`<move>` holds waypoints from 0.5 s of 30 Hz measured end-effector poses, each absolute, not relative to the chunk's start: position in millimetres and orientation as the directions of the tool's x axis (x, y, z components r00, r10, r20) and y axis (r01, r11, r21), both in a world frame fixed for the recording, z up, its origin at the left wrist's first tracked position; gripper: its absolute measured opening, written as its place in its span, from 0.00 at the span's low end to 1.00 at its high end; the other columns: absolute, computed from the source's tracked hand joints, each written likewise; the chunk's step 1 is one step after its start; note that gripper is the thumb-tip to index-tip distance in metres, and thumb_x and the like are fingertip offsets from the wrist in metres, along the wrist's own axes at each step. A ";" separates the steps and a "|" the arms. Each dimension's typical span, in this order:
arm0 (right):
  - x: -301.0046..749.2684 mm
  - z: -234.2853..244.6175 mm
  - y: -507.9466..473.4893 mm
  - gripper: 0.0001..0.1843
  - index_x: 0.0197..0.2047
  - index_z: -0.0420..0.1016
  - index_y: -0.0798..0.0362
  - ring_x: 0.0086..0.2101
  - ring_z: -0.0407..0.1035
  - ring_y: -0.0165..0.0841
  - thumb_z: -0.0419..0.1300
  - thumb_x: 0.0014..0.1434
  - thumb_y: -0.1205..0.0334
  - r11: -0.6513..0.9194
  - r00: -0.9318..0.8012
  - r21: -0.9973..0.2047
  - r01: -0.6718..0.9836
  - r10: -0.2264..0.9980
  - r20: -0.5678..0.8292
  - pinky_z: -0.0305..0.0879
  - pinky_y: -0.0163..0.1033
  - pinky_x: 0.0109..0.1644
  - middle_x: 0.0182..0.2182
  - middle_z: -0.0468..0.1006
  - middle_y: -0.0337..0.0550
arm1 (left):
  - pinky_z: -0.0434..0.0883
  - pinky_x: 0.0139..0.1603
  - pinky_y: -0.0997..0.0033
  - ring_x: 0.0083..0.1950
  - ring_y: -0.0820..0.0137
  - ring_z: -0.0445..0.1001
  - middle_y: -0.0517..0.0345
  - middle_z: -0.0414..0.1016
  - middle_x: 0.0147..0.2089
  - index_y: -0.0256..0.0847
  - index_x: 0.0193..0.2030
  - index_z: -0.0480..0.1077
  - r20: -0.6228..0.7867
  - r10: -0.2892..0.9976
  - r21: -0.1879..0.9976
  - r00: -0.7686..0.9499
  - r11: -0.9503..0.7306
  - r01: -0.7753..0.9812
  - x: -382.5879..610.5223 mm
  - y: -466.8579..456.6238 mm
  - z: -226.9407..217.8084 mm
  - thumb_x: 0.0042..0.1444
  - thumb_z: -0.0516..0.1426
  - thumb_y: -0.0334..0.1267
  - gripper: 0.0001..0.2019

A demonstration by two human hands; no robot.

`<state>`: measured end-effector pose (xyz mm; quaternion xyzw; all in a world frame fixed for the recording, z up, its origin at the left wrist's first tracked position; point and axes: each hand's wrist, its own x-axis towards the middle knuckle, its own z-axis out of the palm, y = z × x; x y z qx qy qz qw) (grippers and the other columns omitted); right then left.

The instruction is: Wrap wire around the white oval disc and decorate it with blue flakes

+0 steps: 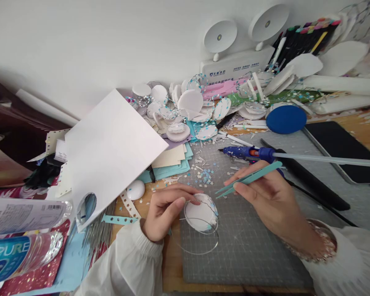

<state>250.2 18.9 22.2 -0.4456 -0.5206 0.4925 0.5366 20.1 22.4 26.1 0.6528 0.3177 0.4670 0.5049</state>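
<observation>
My left hand point(169, 209) has its fingers closed on the upper left rim of a round white foam disc point(200, 216), which rests on the grey cutting mat point(234, 259). Small blue bits and thin wire run along the disc's edge, and a loop of silver wire point(200, 253) curves out below it. Turquoise tweezers point(251, 179) are pinched in my right hand point(271, 197); their tips are a little apart, just right of the disc, with nothing visible between them. Tiny blue and white star-shaped pieces point(206, 176) lie scattered beyond the disc.
Decorated and plain foam discs point(189, 102) are heaped at the back. A blue glue gun point(246, 153), black handle point(314, 181) and phone point(342, 148) lie on the right. To the left are a white foam board point(111, 152), wires point(100, 234) and a water bottle point(24, 250).
</observation>
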 end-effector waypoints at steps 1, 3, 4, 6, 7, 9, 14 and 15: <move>249.6 22.9 18.5 0.05 0.37 0.72 0.43 0.36 0.74 0.33 0.65 0.58 0.60 0.115 -0.028 -0.992 -0.059 0.993 0.117 0.74 0.39 0.39 0.34 0.78 0.37 | 0.76 0.44 0.65 0.43 0.61 0.81 0.45 0.83 0.44 0.36 0.38 0.81 0.293 0.885 0.954 0.362 -0.294 -0.054 20.2 22.4 25.9 0.64 0.53 0.38 0.15; 248.5 24.1 18.2 0.05 0.36 0.71 0.44 0.36 0.74 0.33 0.65 0.58 0.59 0.102 -0.036 -0.994 -0.047 0.994 0.104 0.75 0.39 0.39 0.33 0.77 0.37 | 0.76 0.44 0.65 0.44 0.61 0.81 0.45 0.83 0.44 0.36 0.38 0.81 0.302 0.883 0.951 0.360 -0.308 -0.042 20.8 22.3 26.1 0.64 0.54 0.38 0.15; 248.1 24.7 18.2 0.05 0.36 0.71 0.44 0.35 0.74 0.33 0.65 0.58 0.59 0.096 -0.042 -0.994 -0.047 0.994 0.098 0.75 0.39 0.38 0.33 0.77 0.37 | 0.76 0.44 0.65 0.44 0.61 0.81 0.45 0.83 0.44 0.36 0.38 0.81 0.306 0.881 0.948 0.360 -0.315 -0.034 21.1 22.3 26.3 0.64 0.54 0.38 0.14; 247.2 25.9 18.4 0.05 0.36 0.71 0.45 0.34 0.74 0.32 0.65 0.58 0.59 0.087 -0.057 -0.995 -0.051 0.994 0.090 0.75 0.38 0.38 0.33 0.77 0.37 | 0.76 0.44 0.65 0.44 0.61 0.81 0.44 0.83 0.44 0.36 0.39 0.81 0.314 0.877 0.944 0.364 -0.329 -0.022 21.7 22.2 27.1 0.64 0.54 0.38 0.14; 246.7 26.6 18.5 0.05 0.35 0.71 0.45 0.34 0.74 0.32 0.65 0.58 0.59 0.086 -0.063 -0.995 -0.050 0.994 0.089 0.75 0.38 0.38 0.33 0.77 0.37 | 0.76 0.44 0.65 0.44 0.61 0.81 0.44 0.83 0.44 0.36 0.39 0.81 0.318 0.874 0.942 0.367 -0.336 -0.015 22.0 22.1 27.6 0.64 0.54 0.38 0.14; 245.8 27.8 18.5 0.06 0.35 0.72 0.46 0.34 0.74 0.32 0.65 0.58 0.59 0.088 -0.062 -0.995 -0.041 0.994 0.090 0.75 0.38 0.38 0.32 0.77 0.38 | 0.76 0.43 0.65 0.44 0.61 0.81 0.44 0.83 0.45 0.36 0.39 0.81 0.321 0.869 0.939 0.376 -0.345 -0.004 22.2 21.9 28.7 0.63 0.54 0.38 0.14; 245.3 27.7 17.7 0.07 0.34 0.72 0.46 0.34 0.75 0.34 0.66 0.57 0.57 0.072 -0.051 -0.997 -0.039 0.996 0.074 0.76 0.39 0.36 0.32 0.77 0.39 | 0.76 0.44 0.64 0.45 0.60 0.81 0.43 0.82 0.45 0.36 0.40 0.81 0.322 0.864 0.933 0.388 -0.359 0.025 21.9 21.4 30.1 0.64 0.54 0.38 0.14; 245.7 27.2 17.3 0.06 0.35 0.72 0.46 0.34 0.75 0.33 0.66 0.57 0.57 0.075 -0.054 -0.996 -0.041 0.996 0.077 0.76 0.39 0.36 0.32 0.76 0.39 | 0.76 0.44 0.64 0.45 0.60 0.81 0.43 0.82 0.45 0.36 0.39 0.81 0.322 0.864 0.932 0.387 -0.360 0.028 21.9 21.4 30.0 0.64 0.54 0.38 0.14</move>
